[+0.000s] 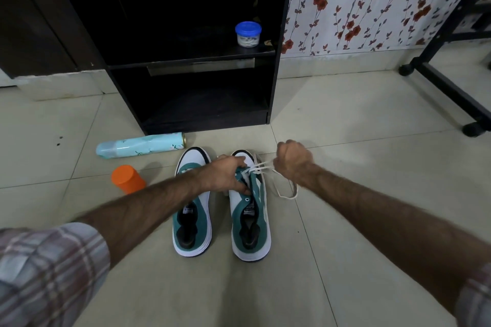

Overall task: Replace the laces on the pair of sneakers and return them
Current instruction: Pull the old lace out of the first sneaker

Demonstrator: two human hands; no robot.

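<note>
Two white and teal sneakers stand side by side on the tiled floor, toes toward the cabinet. The left sneaker (191, 218) shows no lace. On the right sneaker (251, 220) a white lace (285, 190) runs through the front eyelets, and its loose end loops on the floor to the right. My left hand (225, 175) reaches across and grips the right sneaker's upper near the eyelets. My right hand (293, 158) is a fist around the lace, held to the right of the toe with the strands taut.
A black open cabinet (191, 61) stands just behind the shoes, with a blue-lidded tub (248, 34) on its shelf. A pale blue spray can (140, 145) lies on the floor to the left, beside an orange-capped jar (128, 179). A black wheeled frame (446, 79) stands at the right.
</note>
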